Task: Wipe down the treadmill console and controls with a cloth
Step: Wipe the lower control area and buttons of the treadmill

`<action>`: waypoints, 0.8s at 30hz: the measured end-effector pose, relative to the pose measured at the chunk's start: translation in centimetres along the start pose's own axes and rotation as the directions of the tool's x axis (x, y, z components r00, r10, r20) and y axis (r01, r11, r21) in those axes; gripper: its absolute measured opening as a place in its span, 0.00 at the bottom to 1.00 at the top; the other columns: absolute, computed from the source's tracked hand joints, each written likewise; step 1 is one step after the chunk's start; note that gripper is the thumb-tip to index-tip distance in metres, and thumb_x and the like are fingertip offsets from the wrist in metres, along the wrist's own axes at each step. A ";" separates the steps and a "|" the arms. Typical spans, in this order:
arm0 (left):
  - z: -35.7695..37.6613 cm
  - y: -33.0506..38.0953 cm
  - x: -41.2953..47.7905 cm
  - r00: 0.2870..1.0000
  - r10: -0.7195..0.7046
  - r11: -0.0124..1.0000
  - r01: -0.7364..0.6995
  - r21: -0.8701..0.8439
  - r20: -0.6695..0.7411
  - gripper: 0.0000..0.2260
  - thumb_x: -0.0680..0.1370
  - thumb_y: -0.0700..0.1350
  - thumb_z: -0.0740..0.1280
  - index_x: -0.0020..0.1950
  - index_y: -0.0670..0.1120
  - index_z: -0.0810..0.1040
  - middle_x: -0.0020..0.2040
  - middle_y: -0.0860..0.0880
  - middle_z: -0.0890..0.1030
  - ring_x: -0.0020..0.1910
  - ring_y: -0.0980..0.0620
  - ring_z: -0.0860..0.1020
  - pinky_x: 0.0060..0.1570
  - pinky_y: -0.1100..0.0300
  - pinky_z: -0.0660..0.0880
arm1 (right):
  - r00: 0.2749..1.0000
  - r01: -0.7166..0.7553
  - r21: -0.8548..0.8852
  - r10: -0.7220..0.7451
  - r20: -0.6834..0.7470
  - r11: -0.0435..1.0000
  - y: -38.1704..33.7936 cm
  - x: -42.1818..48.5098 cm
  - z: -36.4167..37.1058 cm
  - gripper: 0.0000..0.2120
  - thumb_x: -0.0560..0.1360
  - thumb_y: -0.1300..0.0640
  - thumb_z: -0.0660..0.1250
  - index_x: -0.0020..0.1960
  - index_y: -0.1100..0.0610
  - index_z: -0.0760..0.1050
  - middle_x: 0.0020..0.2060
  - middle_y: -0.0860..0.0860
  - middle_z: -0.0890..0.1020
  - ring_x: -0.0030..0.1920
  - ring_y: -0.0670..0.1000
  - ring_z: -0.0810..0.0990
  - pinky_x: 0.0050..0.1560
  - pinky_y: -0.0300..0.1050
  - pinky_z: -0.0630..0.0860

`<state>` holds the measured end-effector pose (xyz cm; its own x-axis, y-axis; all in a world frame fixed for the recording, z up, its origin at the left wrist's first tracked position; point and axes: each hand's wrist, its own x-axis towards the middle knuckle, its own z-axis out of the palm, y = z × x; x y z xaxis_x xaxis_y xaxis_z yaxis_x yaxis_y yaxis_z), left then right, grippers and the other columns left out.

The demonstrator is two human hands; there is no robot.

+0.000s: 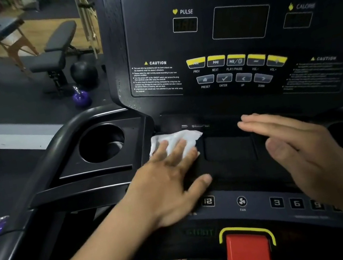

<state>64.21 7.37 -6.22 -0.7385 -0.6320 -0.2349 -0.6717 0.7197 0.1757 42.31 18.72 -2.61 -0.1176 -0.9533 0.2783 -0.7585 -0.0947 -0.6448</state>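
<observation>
Fingers (181,147) of the left hand (170,182): laid straight and slightly spread, pressed flat on the cloth (175,138); the thumb is stretched sideways onto the black shelf.
Fingers (262,121) of the right hand (300,144): held straight and close together, nothing gripped; contact with the shelf cannot be told, as the hand is blurred.
Cloth: white, thin and crumpled, its near half covered by the left fingers, its far corners left showing.
Cloth position: on the left part of the shelf, between the cup holder (82,142) and the shallow tray (229,149), just below the foot of the console (149,31).
Edges: the cloth's left side is met by the raised wall beside the cup holder; its right corner is seen at the tray's rim; the console rises directly behind it.
Open room: bare black shelf is seen between the two hands, across the tray.
Controls: yellow buttons (235,59) are set above on the console; the fan button (241,201) and the red stop tab (248,253) lie nearer the body, apart from the cloth.
</observation>
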 end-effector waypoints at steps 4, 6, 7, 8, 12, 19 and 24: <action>0.4 1.8 -0.6 0.998 0.066 0.997 -0.067 0.046 0.018 0.40 0.70 0.72 0.34 0.80 0.59 0.44 0.81 0.57 0.45 0.79 0.42 0.38 0.77 0.45 0.40 | 0.998 0.026 -0.003 -0.026 0.063 1.000 -0.6 0.6 1.4 0.22 0.79 0.40 0.52 0.67 0.44 0.74 0.68 0.41 0.74 0.72 0.39 0.66 0.72 0.41 0.62; 0.3 1.3 -1.7 0.997 0.070 0.997 -0.071 0.037 0.024 0.40 0.70 0.72 0.34 0.80 0.60 0.45 0.81 0.58 0.46 0.80 0.46 0.39 0.78 0.49 0.41 | 0.994 0.047 -0.003 -0.047 0.097 0.999 -0.8 0.7 1.9 0.24 0.80 0.38 0.51 0.67 0.45 0.74 0.67 0.42 0.75 0.71 0.39 0.67 0.71 0.36 0.61; 0.1 0.5 -1.8 0.999 0.047 0.998 -0.047 0.045 0.011 0.39 0.70 0.72 0.34 0.80 0.60 0.46 0.81 0.57 0.47 0.80 0.48 0.41 0.78 0.51 0.42 | 0.992 0.049 -0.006 -0.048 0.117 0.999 -1.0 0.8 2.2 0.24 0.80 0.37 0.50 0.66 0.45 0.75 0.66 0.42 0.76 0.70 0.39 0.67 0.70 0.33 0.60; -0.1 -0.2 -1.4 0.999 0.027 0.997 -0.026 0.071 -0.017 0.39 0.70 0.71 0.33 0.80 0.60 0.46 0.82 0.55 0.48 0.80 0.48 0.43 0.78 0.51 0.42 | 0.990 0.047 -0.007 -0.046 0.132 0.999 -1.1 1.0 2.5 0.24 0.80 0.38 0.49 0.66 0.46 0.76 0.65 0.41 0.76 0.70 0.37 0.68 0.69 0.31 0.59; 0.2 -0.2 -0.2 0.999 0.029 0.995 -0.026 0.097 -0.036 0.40 0.70 0.71 0.32 0.81 0.59 0.45 0.82 0.50 0.48 0.80 0.44 0.45 0.78 0.48 0.43 | 0.984 0.112 0.002 -0.112 0.137 0.994 -2.2 2.3 4.2 0.24 0.80 0.42 0.51 0.63 0.51 0.79 0.58 0.34 0.75 0.65 0.35 0.71 0.66 0.29 0.62; -0.6 -3.4 -2.1 0.955 0.054 0.998 -0.064 -0.022 -0.292 0.29 0.78 0.62 0.49 0.70 0.49 0.75 0.72 0.47 0.73 0.74 0.47 0.67 0.74 0.51 0.63 | 0.910 0.083 -0.024 -0.066 0.410 0.996 -2.9 5.5 9.0 0.28 0.81 0.38 0.49 0.70 0.54 0.72 0.70 0.47 0.73 0.72 0.40 0.65 0.74 0.38 0.59; 1.7 -4.1 -3.5 0.957 0.033 0.999 -0.037 -0.009 -0.288 0.28 0.80 0.59 0.50 0.71 0.46 0.75 0.73 0.49 0.73 0.76 0.51 0.64 0.75 0.50 0.61 | 0.834 0.162 -0.307 0.037 0.551 0.938 -3.3 4.9 8.4 0.37 0.74 0.33 0.38 0.74 0.48 0.66 0.77 0.44 0.60 0.77 0.42 0.49 0.76 0.41 0.50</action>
<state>69.65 7.11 -7.80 -0.7456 -0.6640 0.0567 -0.6443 0.7400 0.1929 49.60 11.93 -5.11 0.2272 -0.9563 -0.1842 -0.9273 -0.1547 -0.3408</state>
